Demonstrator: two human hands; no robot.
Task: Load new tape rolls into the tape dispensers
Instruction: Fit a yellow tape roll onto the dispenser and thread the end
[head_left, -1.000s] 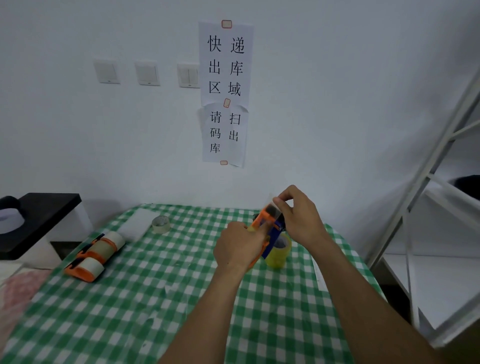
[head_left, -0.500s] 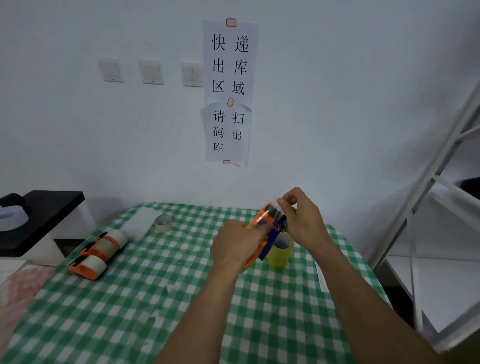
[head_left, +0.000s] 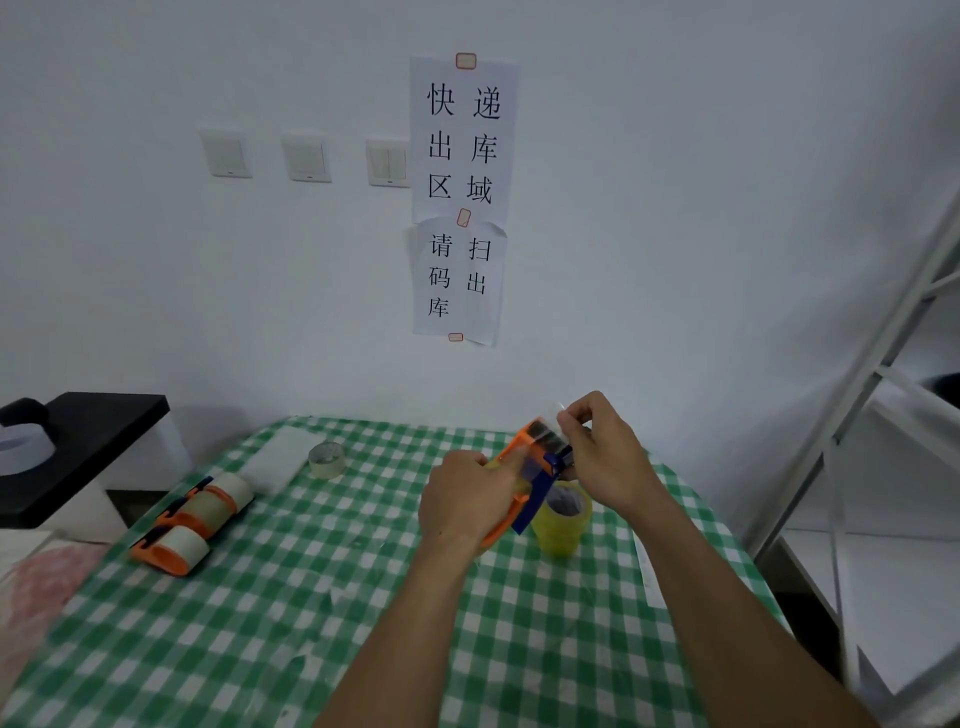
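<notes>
Orange plastic tape dispenser (head_left: 519, 447) is held up off the tabletop (head_left: 291, 613), a little to the 3 o'clock side of the view's centre.

- Left hand (head_left: 467, 501): fingers curled round the dispenser's handle, back of the hand toward the camera.
- Right hand (head_left: 605, 457): at 2 o'clock from the left hand. Thumb and forefinger pinch a clear tape end (head_left: 557, 409) at the top of the dispenser head; the strip is faint and its run is hard to trace.
- Blue lever (head_left: 537, 493) hangs from the dispenser head toward 6 o'clock.
- Yellow tape roll (head_left: 566, 525): stands on end on the tabletop at 5 o'clock from the dispenser, partly behind the blue lever. Cannot tell whether they touch.
- Two further orange dispensers (head_left: 189, 519), each with a pale roll fitted, lie side by side at 9 o'clock on the tabletop, well apart from the hands.
- Small pale tape roll (head_left: 326, 460) sits at 11 o'clock on the tabletop, just beside a flat white sheet (head_left: 278, 460).
- Tabletop wears a green-and-white checked cloth.
- Wall at 12 o'clock: two paper notices (head_left: 462, 197) with printed characters, and three switch plates (head_left: 306, 156) at 9 o'clock from them.
- White shelf frame (head_left: 883, 364) at 3 o'clock; black-topped stand (head_left: 88, 441) at 9 o'clock.
</notes>
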